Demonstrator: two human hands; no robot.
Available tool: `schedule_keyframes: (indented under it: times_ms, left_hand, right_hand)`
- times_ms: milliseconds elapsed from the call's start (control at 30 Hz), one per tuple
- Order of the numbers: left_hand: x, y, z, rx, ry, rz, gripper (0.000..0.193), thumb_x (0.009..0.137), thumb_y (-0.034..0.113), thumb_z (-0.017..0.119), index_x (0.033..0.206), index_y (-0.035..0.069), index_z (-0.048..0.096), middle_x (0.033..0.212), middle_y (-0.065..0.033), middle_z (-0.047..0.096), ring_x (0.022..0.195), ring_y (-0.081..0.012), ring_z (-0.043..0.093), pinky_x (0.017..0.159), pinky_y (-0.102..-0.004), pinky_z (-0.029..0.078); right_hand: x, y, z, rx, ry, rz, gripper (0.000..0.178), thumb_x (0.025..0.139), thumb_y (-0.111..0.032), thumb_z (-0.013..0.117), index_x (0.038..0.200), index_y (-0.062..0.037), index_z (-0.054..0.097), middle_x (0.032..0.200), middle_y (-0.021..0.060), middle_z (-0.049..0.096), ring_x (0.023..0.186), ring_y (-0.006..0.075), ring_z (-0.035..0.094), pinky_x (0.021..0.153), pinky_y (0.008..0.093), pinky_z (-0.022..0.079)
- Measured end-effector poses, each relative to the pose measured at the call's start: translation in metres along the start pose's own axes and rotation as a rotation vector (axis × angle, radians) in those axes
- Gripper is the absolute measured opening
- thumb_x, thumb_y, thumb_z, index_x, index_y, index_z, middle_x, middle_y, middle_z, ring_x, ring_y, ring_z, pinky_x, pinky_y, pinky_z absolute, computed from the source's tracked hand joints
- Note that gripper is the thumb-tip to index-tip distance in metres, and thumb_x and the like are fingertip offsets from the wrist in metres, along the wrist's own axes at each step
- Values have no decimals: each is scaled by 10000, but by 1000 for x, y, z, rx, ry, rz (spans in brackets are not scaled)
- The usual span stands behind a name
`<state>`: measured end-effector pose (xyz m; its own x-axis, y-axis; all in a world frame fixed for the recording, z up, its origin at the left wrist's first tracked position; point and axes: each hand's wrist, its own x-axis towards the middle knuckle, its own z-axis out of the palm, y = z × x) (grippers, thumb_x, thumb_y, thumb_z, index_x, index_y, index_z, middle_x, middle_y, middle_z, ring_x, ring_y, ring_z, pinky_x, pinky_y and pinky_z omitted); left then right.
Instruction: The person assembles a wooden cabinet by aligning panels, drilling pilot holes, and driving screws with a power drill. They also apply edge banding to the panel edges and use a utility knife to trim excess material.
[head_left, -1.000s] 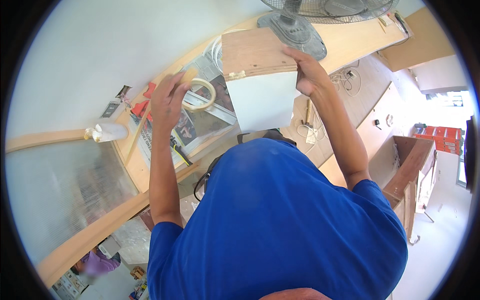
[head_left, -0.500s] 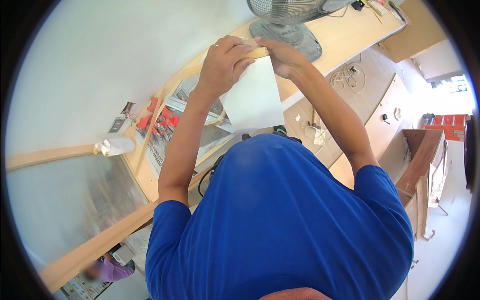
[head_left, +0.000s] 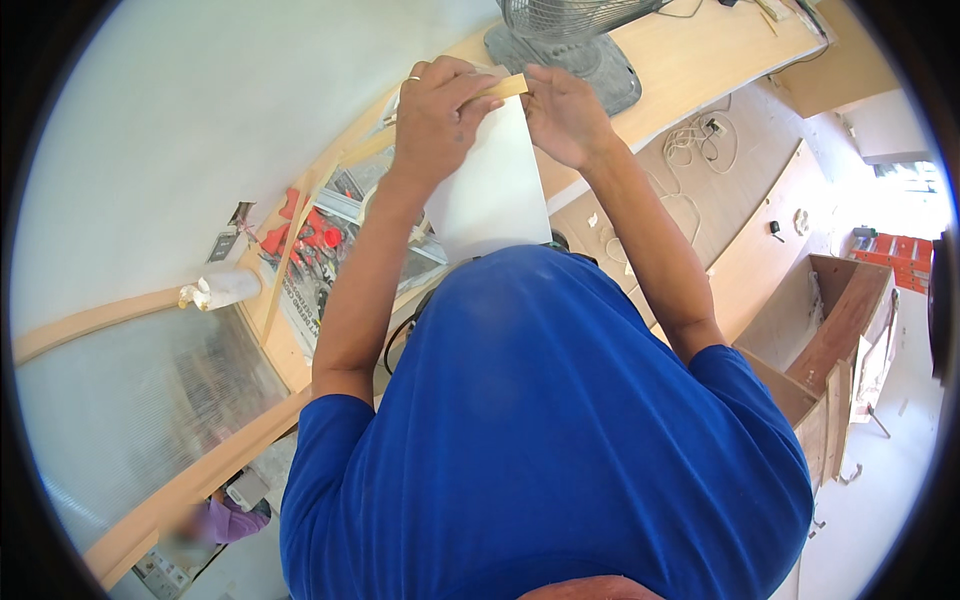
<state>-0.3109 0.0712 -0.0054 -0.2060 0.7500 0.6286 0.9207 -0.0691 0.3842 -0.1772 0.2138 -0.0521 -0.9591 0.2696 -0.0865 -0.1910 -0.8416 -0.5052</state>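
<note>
Gripping: left hand (head_left: 432, 125), fingers closed on yellow strip (head_left: 513, 87).
Right hand (head_left: 566, 118): by strip's end; can't tell finger state.
White panel (head_left: 492, 190): between hands, strip at far edge; probably stiff, fairly light, slick-faced.
Best hold: panel's side edges, strip's middle.

The panel (head_left: 490, 185) stretches from the person's torso (head_left: 540, 420) out to the strip (head_left: 513, 87) on its far edge, with the fingers of the left hand (head_left: 432, 120) on the strip and the right hand (head_left: 567, 115) at its right end. Beyond the right hand a fan (head_left: 600, 80) stands on the counter (head_left: 720, 45); to the left, hand tools (head_left: 318, 250) lie on newspaper (head_left: 297, 318), with a bottle (head_left: 228, 289) farther left. On the right, a cable (head_left: 690, 150) and a long board (head_left: 770, 240) lie on the floor, before an open box (head_left: 840, 345) farther right.
</note>
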Motion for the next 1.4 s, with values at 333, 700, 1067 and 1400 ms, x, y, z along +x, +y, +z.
schedule_keyframes:
  times_ms: [333,700,1067,1400]
  left_hand:
    - [12,-12,-2,5,-63,102,248,805,47,793,1049,53,750,962,-63,667,793,-220,643,699,-338,528]
    - [35,-10,-9,-156,-331,-67,215,830,7,754,1043,25,726,896,-54,637,749,-187,618,693,-301,516]
    - [12,-41,-48,-221,-358,-158,303,875,17,722,1176,34,697,1052,-55,670,966,-168,631,799,-308,513]
    - [-40,-67,-73,-431,-222,-330,320,848,131,801,1156,77,738,1089,-6,660,877,-100,566,746,-255,453]
  right_hand:
    - [2,-1,-10,-105,54,-15,354,1029,-266,547,1227,27,572,1117,106,645,1035,191,611,951,340,508]
    - [-6,27,2,-892,272,-401,732,1034,-276,588,1540,133,252,1369,197,574,1242,185,545,1035,301,428]
    - [-1,29,16,-720,389,-372,619,1028,-245,608,1480,114,386,1104,141,689,985,141,618,869,253,490]
    - [2,29,16,-668,298,-402,315,1021,-177,610,1309,-50,603,881,-25,581,755,15,481,632,193,379]
